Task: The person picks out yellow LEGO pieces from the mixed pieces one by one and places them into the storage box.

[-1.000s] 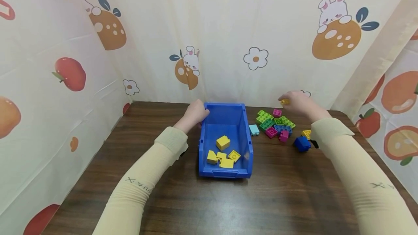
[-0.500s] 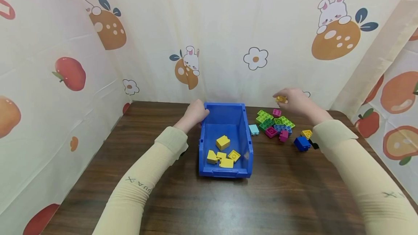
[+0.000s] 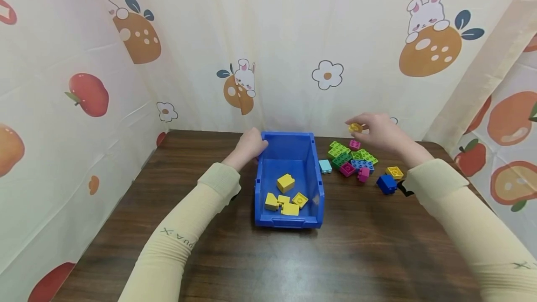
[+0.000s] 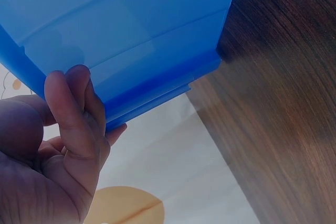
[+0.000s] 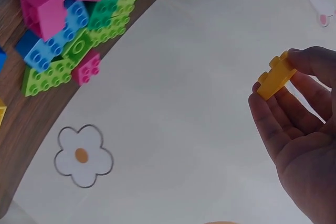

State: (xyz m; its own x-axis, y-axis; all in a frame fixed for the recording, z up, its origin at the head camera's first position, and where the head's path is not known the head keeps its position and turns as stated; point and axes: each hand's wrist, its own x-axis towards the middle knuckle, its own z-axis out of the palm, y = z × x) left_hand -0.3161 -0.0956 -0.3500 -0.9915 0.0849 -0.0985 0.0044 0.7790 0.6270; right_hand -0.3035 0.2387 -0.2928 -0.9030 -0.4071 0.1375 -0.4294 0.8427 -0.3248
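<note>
My left hand grips the far left corner of the blue storage bin; in the left wrist view its fingers curl at the edge of the bin's wall. Inside the bin lie several yellow toy bricks. My right hand is raised behind the pile of coloured bricks at the right. Between thumb and fingers it pinches a yellow toy brick, whose studs show in the right wrist view.
Right of the bin lie a light blue brick and a pile of green, blue and pink bricks. A dark blue brick and a yellow one sit nearer the right sleeve. A printed curtain hangs behind the table.
My right hand has moved left towards the bin with the yellow brick. My left hand and the bin have stayed in place.
</note>
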